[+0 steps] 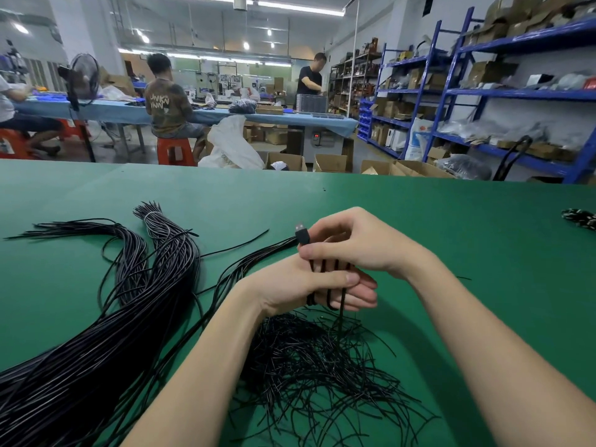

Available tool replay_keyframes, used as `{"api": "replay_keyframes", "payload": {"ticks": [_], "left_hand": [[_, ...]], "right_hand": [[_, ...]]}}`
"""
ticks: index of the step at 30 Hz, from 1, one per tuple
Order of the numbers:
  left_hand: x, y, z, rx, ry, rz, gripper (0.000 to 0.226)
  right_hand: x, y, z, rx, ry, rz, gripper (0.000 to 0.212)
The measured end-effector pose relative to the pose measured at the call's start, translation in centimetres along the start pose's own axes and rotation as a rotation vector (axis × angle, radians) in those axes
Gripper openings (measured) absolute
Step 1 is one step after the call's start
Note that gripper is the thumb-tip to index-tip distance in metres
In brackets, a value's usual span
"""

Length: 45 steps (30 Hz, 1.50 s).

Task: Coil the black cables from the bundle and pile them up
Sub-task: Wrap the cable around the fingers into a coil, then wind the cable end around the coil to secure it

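A thick bundle of long black cables [106, 317] lies across the left of the green table [451, 237], tied near its far end with a white band. My left hand [300, 285] holds a partly wound black cable, with loops of it running over the fingers. Just above it, my right hand [354, 243] pinches the same cable near its USB plug [301, 235], which sticks up between the two hands. One end of the cable hangs down from my left hand onto a loose heap of thin black wire ties [316, 366] below.
A black-and-white speckled object [580, 219] lies at the table's right edge. Beyond the far edge stand cardboard boxes [332, 162], blue shelving [483, 91] on the right, and people seated and standing at a blue-covered bench [225, 114].
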State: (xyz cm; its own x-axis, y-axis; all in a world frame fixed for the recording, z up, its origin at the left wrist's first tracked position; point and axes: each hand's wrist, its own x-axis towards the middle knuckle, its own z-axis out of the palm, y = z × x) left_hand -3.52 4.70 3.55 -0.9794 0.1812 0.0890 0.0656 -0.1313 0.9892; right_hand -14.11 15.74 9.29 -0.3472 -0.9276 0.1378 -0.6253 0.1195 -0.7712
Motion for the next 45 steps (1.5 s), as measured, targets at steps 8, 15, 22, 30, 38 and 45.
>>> {"api": "replay_keyframes", "payload": {"ticks": [8, 15, 22, 30, 38, 45], "left_hand": [[-0.2, 0.1, -0.4, -0.068, -0.008, 0.008, 0.024], [0.4, -0.3, 0.1, -0.121, 0.107, -0.005, 0.02], [1.0, -0.4, 0.0, -0.127, 0.237, 0.044, 0.02], [1.1, 0.0, -0.2, -0.093, 0.325, 0.013, 0.029], [1.6, -0.5, 0.1, -0.229, 0.383, -0.021, 0.021], [1.8, -0.6, -0.1, -0.245, 0.366, -0.018, 0.017]], "right_hand": [[-0.9, 1.7, -0.3, 0.088, 0.067, 0.003, 0.021], [-1.1, 2.1, -0.5, 0.029, 0.119, 0.066, 0.027], [-0.9, 1.8, 0.0, -0.038, 0.275, 0.153, 0.023], [-0.5, 1.5, 0.6, -0.185, 0.402, 0.171, 0.026], [0.2, 2.6, 1.2, -0.22, 0.442, 0.232, 0.033], [0.3, 3.1, 1.6, -0.339, 0.519, 0.161, 0.034]]}}
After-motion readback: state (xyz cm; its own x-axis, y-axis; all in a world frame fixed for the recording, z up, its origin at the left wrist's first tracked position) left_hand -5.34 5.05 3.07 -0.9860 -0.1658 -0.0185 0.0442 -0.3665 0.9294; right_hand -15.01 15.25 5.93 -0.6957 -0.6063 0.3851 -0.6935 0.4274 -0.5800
